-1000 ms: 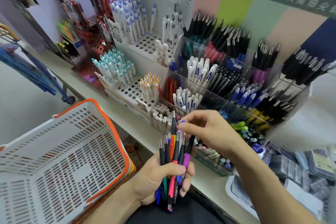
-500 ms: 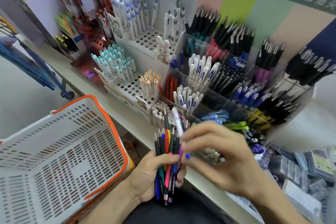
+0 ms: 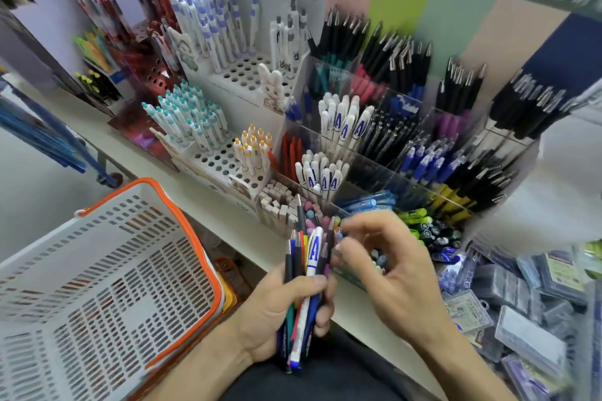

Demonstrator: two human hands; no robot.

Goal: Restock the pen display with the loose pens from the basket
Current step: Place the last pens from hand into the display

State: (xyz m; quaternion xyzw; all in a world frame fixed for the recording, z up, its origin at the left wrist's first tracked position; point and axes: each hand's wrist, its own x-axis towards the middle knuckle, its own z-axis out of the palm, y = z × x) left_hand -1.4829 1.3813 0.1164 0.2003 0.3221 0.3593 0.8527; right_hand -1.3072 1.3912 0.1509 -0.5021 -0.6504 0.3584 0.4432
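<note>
My left hand (image 3: 277, 312) grips a bundle of loose pens (image 3: 298, 265) upright in front of the shelf edge. A white pen with a blue "A" (image 3: 313, 252) stands highest among the front ones. My right hand (image 3: 394, 270) is just right of the bundle's tips, its fingers curled and its thumb and forefinger at the top of a dark pen; blur hides whether they pinch it. The clear pen display (image 3: 384, 169) behind holds matching white "A" pens (image 3: 342, 122) and several other sorts. The white basket with an orange rim (image 3: 199, 249) stands at the left and looks empty.
White peg-hole stands (image 3: 224, 156) with teal, yellow and purple-capped pens fill the shelf's left. Erasers (image 3: 277, 205) sit in a front box. Green and blue markers (image 3: 423, 225) lie at the display's front right. Plastic cases (image 3: 521, 319) are piled at the lower right.
The right hand drew the white "A" pen up out of the bundle; it now stands raised in the left hand's grip. The right hand's fingers have shifted to the pens beside it.
</note>
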